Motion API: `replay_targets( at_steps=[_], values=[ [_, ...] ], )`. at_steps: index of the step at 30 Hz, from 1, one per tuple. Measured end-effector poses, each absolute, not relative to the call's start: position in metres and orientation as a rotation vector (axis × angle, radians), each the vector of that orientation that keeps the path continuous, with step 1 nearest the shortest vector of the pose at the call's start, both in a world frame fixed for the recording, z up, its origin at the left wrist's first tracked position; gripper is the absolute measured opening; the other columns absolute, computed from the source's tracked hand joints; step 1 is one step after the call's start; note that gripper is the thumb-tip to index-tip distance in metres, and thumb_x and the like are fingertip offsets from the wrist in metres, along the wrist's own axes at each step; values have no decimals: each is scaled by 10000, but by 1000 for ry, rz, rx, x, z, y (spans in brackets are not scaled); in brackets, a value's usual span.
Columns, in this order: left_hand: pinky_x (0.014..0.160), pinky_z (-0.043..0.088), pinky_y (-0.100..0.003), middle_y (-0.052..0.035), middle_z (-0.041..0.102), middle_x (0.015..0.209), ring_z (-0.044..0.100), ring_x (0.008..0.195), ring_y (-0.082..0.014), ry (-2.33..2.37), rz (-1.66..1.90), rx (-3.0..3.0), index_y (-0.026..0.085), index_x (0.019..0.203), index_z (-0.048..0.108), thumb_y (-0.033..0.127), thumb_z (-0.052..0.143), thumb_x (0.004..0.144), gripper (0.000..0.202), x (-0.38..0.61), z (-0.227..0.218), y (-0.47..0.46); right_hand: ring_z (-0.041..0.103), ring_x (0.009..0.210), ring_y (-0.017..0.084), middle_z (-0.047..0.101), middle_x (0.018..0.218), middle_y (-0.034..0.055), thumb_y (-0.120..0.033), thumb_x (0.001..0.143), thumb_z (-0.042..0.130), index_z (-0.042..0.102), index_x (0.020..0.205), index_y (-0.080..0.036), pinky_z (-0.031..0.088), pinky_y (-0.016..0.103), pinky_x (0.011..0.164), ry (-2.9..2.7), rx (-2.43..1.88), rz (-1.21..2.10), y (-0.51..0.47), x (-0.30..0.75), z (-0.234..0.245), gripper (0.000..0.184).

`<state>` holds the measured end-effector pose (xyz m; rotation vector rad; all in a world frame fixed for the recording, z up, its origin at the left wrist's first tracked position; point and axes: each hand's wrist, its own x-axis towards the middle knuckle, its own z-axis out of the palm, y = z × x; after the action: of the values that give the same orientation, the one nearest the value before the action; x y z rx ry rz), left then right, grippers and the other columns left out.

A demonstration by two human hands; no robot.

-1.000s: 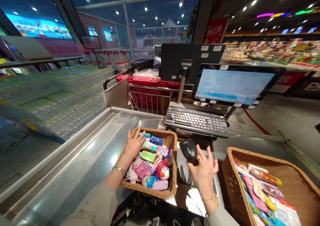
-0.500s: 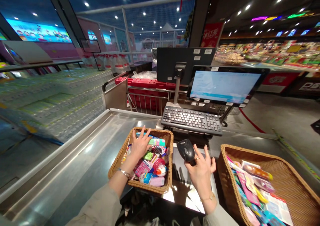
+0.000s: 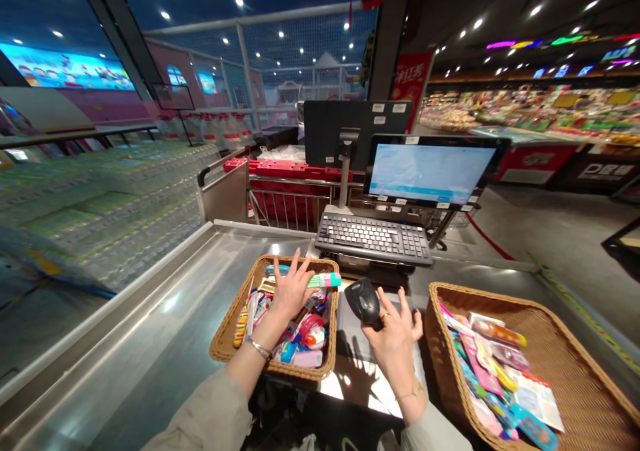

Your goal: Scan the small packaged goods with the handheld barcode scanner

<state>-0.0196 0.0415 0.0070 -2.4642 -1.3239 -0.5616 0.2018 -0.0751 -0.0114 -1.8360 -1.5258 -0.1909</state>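
My left hand (image 3: 290,294) is over the smaller wicker basket (image 3: 218,344), gripping a slim pack (image 3: 324,280) striped green with a pink and turquoise end. The pack's end reaches over the basket's right rim; its other end is hidden under my fingers. Below lie small packaged goods, among them a pink and white round item (image 3: 313,331) and a blue one (image 3: 289,352). My right hand (image 3: 395,334) holds a black barcode scanner (image 3: 363,301) between thumb and forefinger, other fingers raised. The scanner is just right of the basket, above the counter.
A larger wicker basket (image 3: 590,378) with colourful packages stands at the right. Behind the hands are a black keyboard (image 3: 373,236) and a lit monitor (image 3: 430,171). The metal counter (image 3: 165,318) stretches left, past which bottled drinks (image 3: 100,204) are stacked.
My left hand has shifted right over the basket with the striped pack, whose end now crosses the rim. My right hand keeps the scanner in nearly the same place. The view has turned slightly.
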Motion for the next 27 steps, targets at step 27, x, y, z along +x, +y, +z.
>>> replay_targets(
  at_steps=[27],
  values=[
    [1098, 21, -763, -90, 478, 1455, 316, 1412, -359, -1225, -725, -2431, 243, 1078, 668, 301, 626, 855, 234, 6, 4, 39, 252, 1417, 321, 616, 1298, 4, -202, 704, 513, 696, 937, -271, 80, 634, 1085, -1619, -1791, -77, -84, 204, -1, 304]
  ],
)
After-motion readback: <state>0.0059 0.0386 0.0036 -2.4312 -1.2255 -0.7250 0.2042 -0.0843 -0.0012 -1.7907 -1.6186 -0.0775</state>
